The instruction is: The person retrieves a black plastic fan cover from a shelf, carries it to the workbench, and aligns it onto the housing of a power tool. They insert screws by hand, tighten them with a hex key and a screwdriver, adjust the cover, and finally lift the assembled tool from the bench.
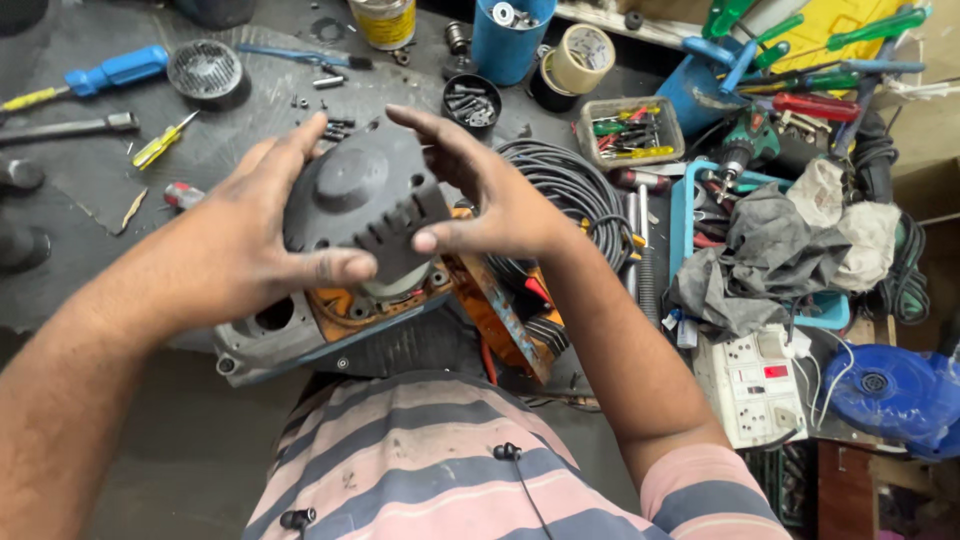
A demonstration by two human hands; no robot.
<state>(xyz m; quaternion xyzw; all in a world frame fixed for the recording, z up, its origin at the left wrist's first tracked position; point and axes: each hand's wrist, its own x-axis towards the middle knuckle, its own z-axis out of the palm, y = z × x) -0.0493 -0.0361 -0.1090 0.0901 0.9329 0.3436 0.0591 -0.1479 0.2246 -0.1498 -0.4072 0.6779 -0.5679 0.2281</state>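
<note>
Both hands are on a dark grey vented motor cover [360, 205], held just above the orange power-tool body [400, 310] that lies on the bench. The left hand [255, 245] grips its near side, thumb pressed along the lower edge; the right hand [490, 195] cups the far side, fingers curled loosely over the top. It looks as though the cover is being seated on or lifted off the body; which one I cannot tell. A coil of black cable [570, 195] lies right of the cover, loose screws [335, 128] just behind it.
</note>
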